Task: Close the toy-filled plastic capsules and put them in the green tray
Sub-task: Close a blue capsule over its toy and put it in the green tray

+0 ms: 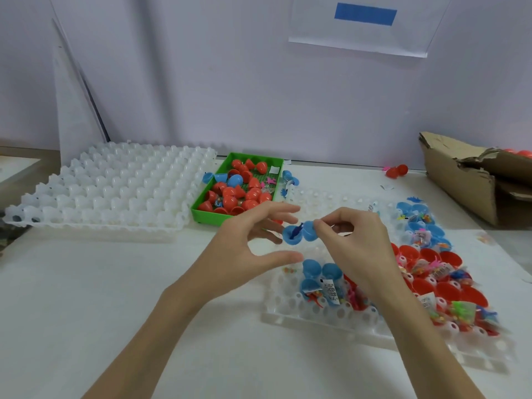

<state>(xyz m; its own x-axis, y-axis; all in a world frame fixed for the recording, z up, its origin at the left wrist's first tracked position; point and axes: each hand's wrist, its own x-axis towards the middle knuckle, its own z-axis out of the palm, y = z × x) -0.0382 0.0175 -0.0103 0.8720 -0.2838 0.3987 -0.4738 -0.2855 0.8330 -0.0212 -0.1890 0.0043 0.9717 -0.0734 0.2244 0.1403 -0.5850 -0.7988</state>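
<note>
Capsule in hand: one blue capsule (299,233), hinged open, held above the near white rack between both hands; a small dark blue toy (296,230) sits in its left half. Not yet snapped shut.
Right hand: the right hand (354,240) pinches the capsule's right half with thumb and fingertips, probably so it can fold that half over the toy.
Left hand: the left hand (253,240) has its fingers spread and nearly straight, thumb apart below; the fingertips reach the capsule's left half from behind (contact is likely, but the view does not settle it). It looks placed to steady that half, not to clasp it.
Green tray: one green tray (207,213) beyond the hands, just left of the near rack, so each closed capsule has a short trip. It holds a heap of mostly red capsules and one plainly blue; roughly twenty, too piled to count exactly.
Near rack: one white rack (325,315) under the right forearm, keeping open halves upright with toys inside. Four blue halves in the front cluster; more blue and many red further right, partly hidden.
Far rack: one white rack (115,191) left of the tray, cups showing no capsules.
Strays: one red capsule (397,170) on the table by the cardboard box (472,180).
Progress: judged mid-task; many open capsules remain.
</note>
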